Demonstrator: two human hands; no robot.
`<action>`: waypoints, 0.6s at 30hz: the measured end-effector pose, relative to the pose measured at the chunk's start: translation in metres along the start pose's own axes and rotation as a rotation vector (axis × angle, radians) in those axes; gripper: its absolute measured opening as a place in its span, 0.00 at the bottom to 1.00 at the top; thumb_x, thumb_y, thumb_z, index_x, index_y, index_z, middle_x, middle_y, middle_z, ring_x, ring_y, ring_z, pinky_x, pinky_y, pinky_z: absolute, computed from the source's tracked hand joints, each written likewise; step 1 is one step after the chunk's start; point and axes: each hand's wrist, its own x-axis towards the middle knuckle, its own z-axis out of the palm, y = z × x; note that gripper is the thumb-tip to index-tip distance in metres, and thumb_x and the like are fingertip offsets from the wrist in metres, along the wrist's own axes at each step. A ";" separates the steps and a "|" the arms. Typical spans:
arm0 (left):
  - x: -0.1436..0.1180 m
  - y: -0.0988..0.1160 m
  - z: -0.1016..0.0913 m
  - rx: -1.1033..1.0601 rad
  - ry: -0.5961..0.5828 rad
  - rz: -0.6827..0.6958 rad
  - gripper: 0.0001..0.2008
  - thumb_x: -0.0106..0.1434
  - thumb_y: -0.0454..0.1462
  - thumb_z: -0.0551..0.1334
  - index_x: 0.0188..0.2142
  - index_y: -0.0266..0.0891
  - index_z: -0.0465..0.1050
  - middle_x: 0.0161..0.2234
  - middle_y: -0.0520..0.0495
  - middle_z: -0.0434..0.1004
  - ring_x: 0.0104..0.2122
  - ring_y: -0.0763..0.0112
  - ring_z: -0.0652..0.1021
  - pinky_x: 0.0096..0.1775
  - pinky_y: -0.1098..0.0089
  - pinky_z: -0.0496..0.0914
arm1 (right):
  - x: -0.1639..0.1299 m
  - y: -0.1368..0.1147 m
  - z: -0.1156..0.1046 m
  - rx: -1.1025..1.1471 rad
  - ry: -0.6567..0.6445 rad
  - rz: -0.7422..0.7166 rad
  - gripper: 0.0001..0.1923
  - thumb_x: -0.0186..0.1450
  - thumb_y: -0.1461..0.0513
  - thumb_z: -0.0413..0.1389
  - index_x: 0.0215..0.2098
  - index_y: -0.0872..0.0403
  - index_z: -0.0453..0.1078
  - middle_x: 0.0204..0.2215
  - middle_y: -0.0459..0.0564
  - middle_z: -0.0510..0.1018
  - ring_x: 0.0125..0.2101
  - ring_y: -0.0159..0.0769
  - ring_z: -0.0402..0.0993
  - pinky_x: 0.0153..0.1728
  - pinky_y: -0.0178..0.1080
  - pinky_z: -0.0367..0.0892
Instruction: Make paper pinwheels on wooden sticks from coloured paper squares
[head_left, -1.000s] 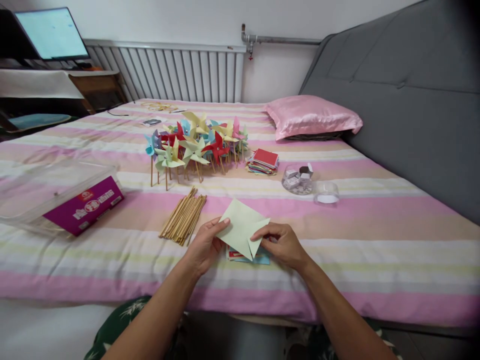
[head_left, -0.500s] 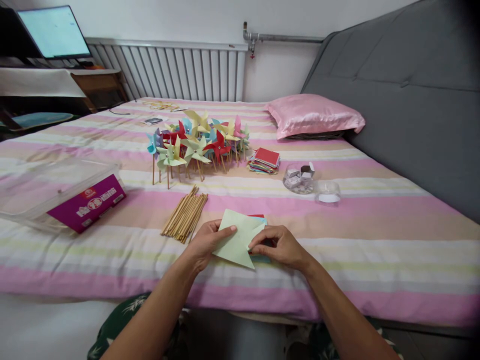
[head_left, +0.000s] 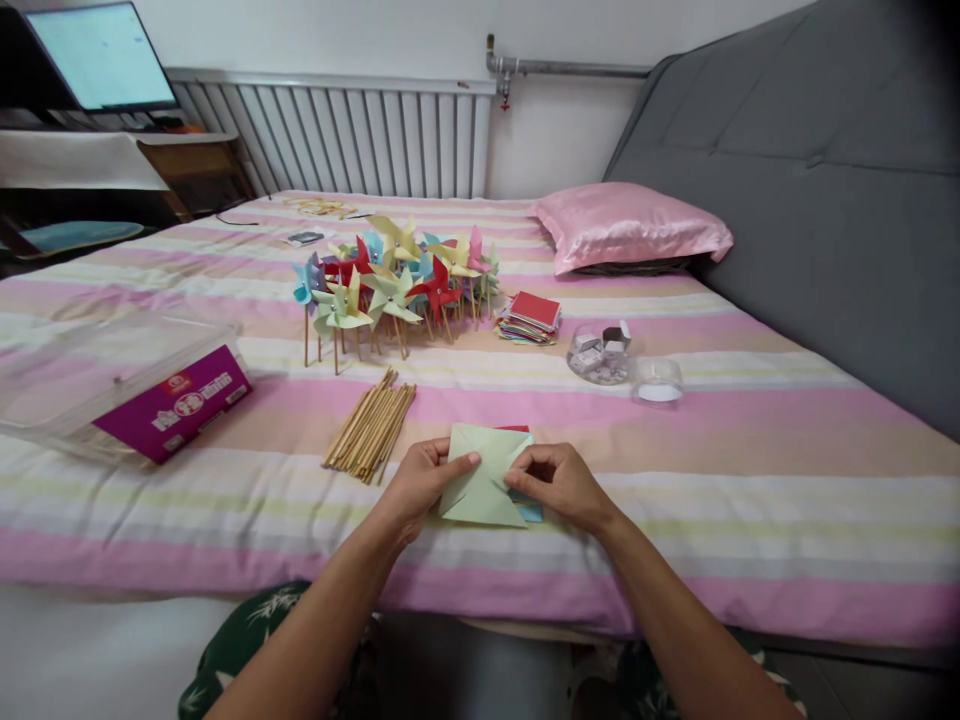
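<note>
Left grip [head_left: 420, 486], right grip [head_left: 562, 485], pinched closed on pale green paper [head_left: 484, 498] — squarish, plain, slit near corners

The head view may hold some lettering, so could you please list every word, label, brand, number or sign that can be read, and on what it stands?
None reads with certainty.
Purple label on the clear box: large white characters and a red logo, too blurred to quote; smaller print unreadable.
Screen: marks too small.
Light green paper: no lettering visible.
</note>
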 end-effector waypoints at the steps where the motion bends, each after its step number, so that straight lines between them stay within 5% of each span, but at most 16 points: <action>1: 0.000 0.000 0.000 0.003 -0.006 0.004 0.18 0.46 0.40 0.69 0.35 0.32 0.77 0.27 0.43 0.80 0.24 0.69 0.76 0.29 0.71 0.68 | 0.000 0.000 0.000 -0.007 0.002 -0.001 0.13 0.56 0.56 0.58 0.22 0.57 0.71 0.20 0.47 0.73 0.21 0.28 0.66 0.21 0.31 0.62; 18: -0.001 -0.002 0.002 0.109 0.010 -0.020 0.13 0.42 0.36 0.71 0.29 0.33 0.77 0.29 0.43 0.79 0.26 0.68 0.75 0.30 0.71 0.67 | 0.000 0.000 0.001 -0.098 0.011 -0.061 0.09 0.55 0.61 0.58 0.20 0.57 0.68 0.18 0.45 0.70 0.20 0.27 0.63 0.21 0.31 0.61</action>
